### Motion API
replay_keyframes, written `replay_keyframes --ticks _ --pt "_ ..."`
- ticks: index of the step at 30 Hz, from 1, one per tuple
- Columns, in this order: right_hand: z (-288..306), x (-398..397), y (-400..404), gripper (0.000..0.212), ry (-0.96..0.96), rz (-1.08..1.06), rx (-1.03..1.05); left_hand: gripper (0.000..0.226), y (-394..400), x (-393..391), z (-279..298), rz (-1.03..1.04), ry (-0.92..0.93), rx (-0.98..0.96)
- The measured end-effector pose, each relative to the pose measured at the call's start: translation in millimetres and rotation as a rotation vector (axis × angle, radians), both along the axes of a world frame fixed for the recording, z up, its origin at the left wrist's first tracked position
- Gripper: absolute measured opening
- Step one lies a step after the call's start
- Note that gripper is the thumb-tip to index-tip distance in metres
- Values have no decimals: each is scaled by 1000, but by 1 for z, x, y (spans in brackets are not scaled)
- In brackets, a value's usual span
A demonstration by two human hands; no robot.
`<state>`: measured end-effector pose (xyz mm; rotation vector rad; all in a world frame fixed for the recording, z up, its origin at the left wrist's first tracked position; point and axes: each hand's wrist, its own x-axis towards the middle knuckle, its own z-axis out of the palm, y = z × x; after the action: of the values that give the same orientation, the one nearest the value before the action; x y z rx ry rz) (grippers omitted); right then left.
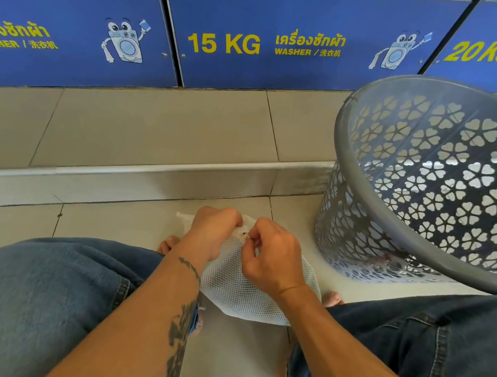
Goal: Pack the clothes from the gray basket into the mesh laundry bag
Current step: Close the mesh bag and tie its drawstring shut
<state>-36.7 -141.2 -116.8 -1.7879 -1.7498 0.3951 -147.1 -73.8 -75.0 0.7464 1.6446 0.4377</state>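
Crouched on glossy pale floor tiles (pixel 112 226), knees in blue denim; white mesh bag (pixel 235 286), fine-holed, bulging and rounded, low between the knees; left hand (pixel 213 231) gripping its gathered top, fingers curled into the cloth; right hand (pixel 272 256) pinching at the same spot, fingers bent around something too small to tell; grey plastic basket (pixel 427 189), round, flower-shaped cutouts, tilted at right, just beside; blue washer panels (pixel 294 46) behind.

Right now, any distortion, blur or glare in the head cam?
Head view: strong wide-angle bending, the washer panels bow and tilt; the gray basket looks stretched and slightly soft at the right edge; both hands on the mesh bag are sharp; light is even, only mild sheen on the floor tiles.
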Motion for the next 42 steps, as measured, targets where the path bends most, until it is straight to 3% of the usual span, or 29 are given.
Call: replay_keyframes --ticks 3,6,9,15,19,24,28,31,38,42 --pt "0 3 2 11 88 -11 -59 42 5 -1 -8 25 -60 -46" --pt "5 2 2 8 368 -80 -197 47 9 -4 -14 35 -70 -64" --pt "4 -3 2 9 530 -168 -265 27 7 -2 -9 35 -40 -41" --pt "13 -5 16 14 964 -488 -495 13 8 3 -12 -18 -11 48" --pt "14 -12 19 18 730 -471 -495 20 9 5 -20 -40 -2 88" --pt "15 -15 11 18 427 -300 -405 15 9 7 -16 -82 22 48" --pt "15 -14 5 20 361 -218 -343 18 12 7 -16 -133 -11 -45" --pt "15 -11 1 21 376 -183 -336 16 13 9 -20 -176 -12 17" --pt "11 -2 -4 13 386 -273 -299 24 12 10 -28 -19 -52 98" --pt "8 -2 -7 26 283 -275 -328 25 10 10 -31 45 -29 129"
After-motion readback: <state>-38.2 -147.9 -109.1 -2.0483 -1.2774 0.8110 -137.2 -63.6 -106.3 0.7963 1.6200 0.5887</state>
